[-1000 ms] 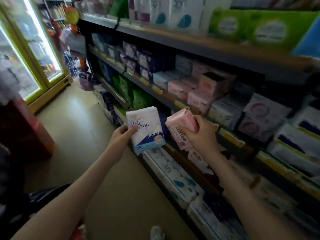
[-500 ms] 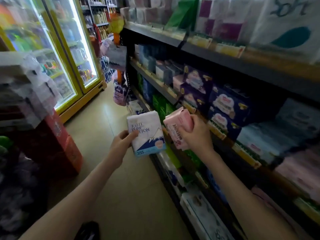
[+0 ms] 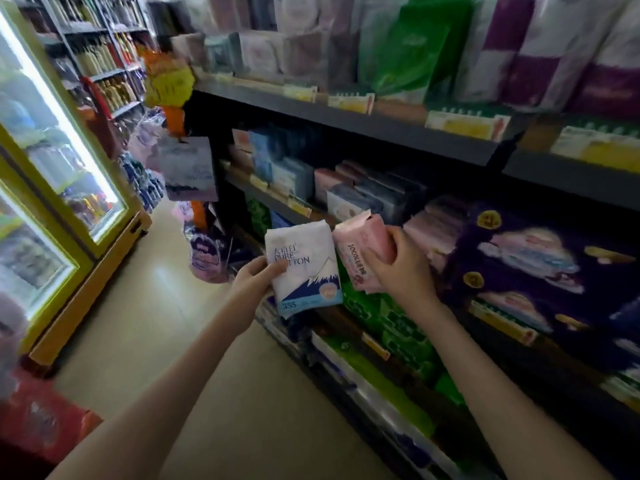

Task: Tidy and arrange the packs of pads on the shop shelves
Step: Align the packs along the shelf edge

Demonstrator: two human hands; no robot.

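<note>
Your left hand (image 3: 254, 284) holds a white pack of pads (image 3: 303, 268) by its left edge, thumb across the front near the printed words "PURE COTTON" and the other fingers hidden behind it. The pack stands upright, with a blue mountain picture on its lower half.

Your right hand (image 3: 398, 268) grips a pink pack (image 3: 363, 251) from its right side, fingers curled round the upper end. This pack tilts, its top leaning towards the shelves. The two packs sit side by side in front of you, their near edges touching or almost touching; you cannot tell which.

Just beyond your right hand, on the middle shelf (image 3: 277, 202), lie pale pink packs (image 3: 433, 233), and further right dark purple packs (image 3: 526, 258). Below both hands, green packs (image 3: 388, 320) fill a lower shelf. Above your hands, a higher shelf carries larger soft bundles, blurred. Off to the left of your left hand, across the pale floor (image 3: 166, 306), stands a lit yellow-framed fridge (image 3: 62, 188).
</note>
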